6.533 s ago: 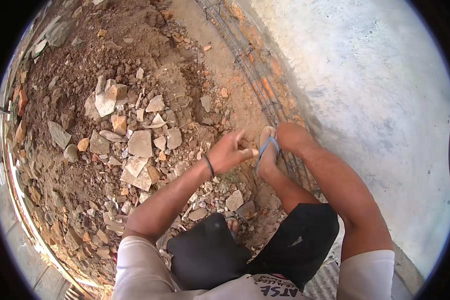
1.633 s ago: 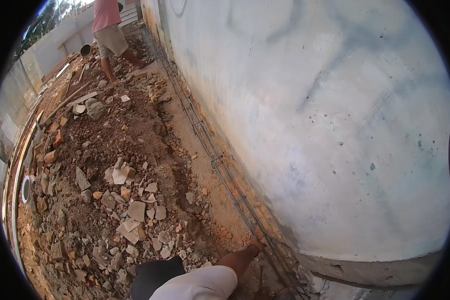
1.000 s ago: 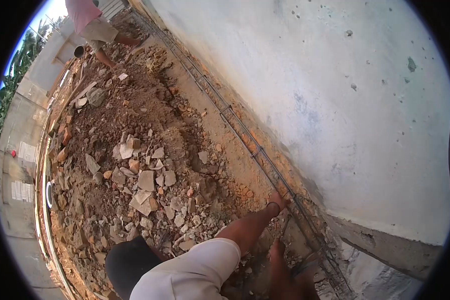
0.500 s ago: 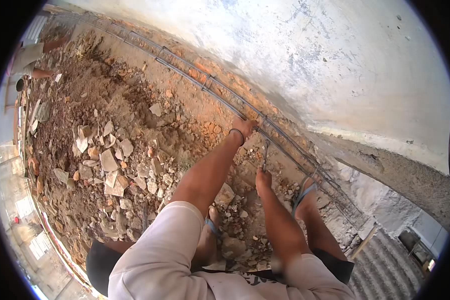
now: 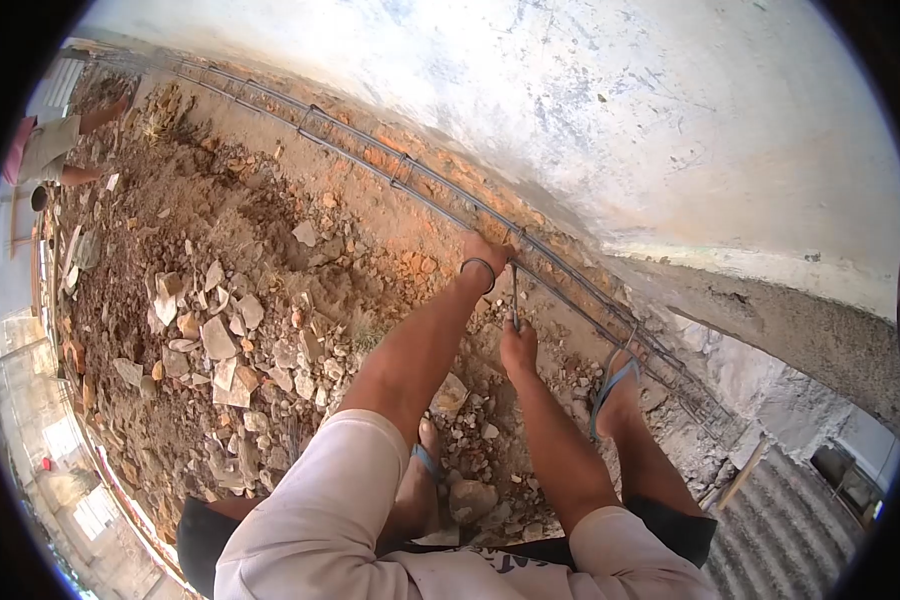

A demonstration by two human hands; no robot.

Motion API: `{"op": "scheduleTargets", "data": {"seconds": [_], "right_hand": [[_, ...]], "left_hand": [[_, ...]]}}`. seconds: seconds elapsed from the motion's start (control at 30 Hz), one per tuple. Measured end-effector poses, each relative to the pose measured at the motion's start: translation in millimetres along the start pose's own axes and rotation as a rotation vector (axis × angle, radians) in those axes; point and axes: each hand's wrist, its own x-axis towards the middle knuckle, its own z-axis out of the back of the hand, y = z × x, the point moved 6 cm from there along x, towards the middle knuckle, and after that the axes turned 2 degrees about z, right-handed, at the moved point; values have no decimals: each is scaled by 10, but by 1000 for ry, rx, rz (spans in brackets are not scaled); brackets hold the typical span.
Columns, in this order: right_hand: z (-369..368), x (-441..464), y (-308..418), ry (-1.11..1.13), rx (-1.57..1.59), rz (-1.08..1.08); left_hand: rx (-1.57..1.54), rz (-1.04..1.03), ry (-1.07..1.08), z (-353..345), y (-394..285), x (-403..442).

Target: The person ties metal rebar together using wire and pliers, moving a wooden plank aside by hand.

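Note:
A long rebar cage (image 5: 400, 182), made of thin parallel bars with square stirrups, runs diagonally along the foot of the wall. My left hand (image 5: 484, 251), with a dark band at its wrist, is closed on the near bar of the cage; its fingertips are partly hidden. Below it, my right hand (image 5: 517, 350) is wrapped round a slim metal hand tool (image 5: 515, 292). The tool points up, and its tip meets the bar just beside my left fingers. Its exact kind is too small to make out.
A pale painted wall (image 5: 610, 130) rises behind the cage. Broken stones (image 5: 220, 338) and loose soil cover the ground at left. My sandalled feet stand on rubble near a larger stone (image 5: 472, 500). Corrugated sheeting (image 5: 785, 520) lies at lower right. Another person (image 5: 55, 145) is at far left.
My right hand has shifted slightly up and left, bringing the tool's tip up to the bar beside my left hand. My left hand stays on the cage. The view has moved slightly.

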Motion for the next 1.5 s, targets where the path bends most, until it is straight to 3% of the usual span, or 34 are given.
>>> {"op": "scheduleTargets", "data": {"seconds": [0.07,0.1,0.17,0.2,0.27,0.3,0.33,0.4,0.47,0.6,0.77,0.83,0.87,0.93,0.97,1.03,1.07,1.13,1.23,1.27,1.33,1.4,1.5], "right_hand": [[-76,178,-187,-92,296,-362],[-95,119,-210,-93,305,-365],[-109,51,-7,4,147,32],[-71,0,-125,0,142,13],[-109,23,-363,-12,575,-388],[-5,-60,-192,17,455,-192],[52,-167,-101,14,461,-192],[60,-454,-101,143,-48,-90],[-76,-472,-524,156,99,-241],[4,-590,-615,100,-35,-199],[45,-537,-340,51,122,-7],[56,-543,-234,55,143,-24],[61,-534,-197,55,165,-29],[75,-497,-182,75,152,-20],[83,-484,-184,94,139,-11],[102,-435,-227,80,130,4],[111,-423,-259,68,122,15],[136,-438,-225,68,112,3],[160,-399,-252,76,122,-75],[147,-387,-294,85,142,-143],[104,-276,-391,69,238,-184],[45,-124,-467,55,335,-220],[-161,27,-503,207,946,-250]], "left_hand": [[11,1,-1,-52,58,224],[19,-2,2,-6,-14,137],[47,18,-14,108,-260,-100],[50,31,0,20,-86,-50],[-82,32,110,-136,129,312],[52,25,-1,47,-105,26],[57,21,1,125,-259,-31],[16,52,172,97,-272,-85],[-99,59,256,30,-121,8],[-414,47,360,-35,36,214],[-491,46,383,49,99,228],[-37,-2,421,91,16,223],[-37,1,420,113,-21,182],[822,-388,-72,427,-472,-115],[822,-387,-71,446,-510,-157],[993,-948,-200,342,-769,-374],[993,-948,-198,269,-792,-308],[1131,-623,394,-158,-524,138],[1195,-700,560,-249,-540,278],[1199,-699,566,-247,-516,289],[1045,-507,594,-88,-616,186],[1063,-521,554,-41,-681,158],[1107,-490,510,-8,-679,193]]}}
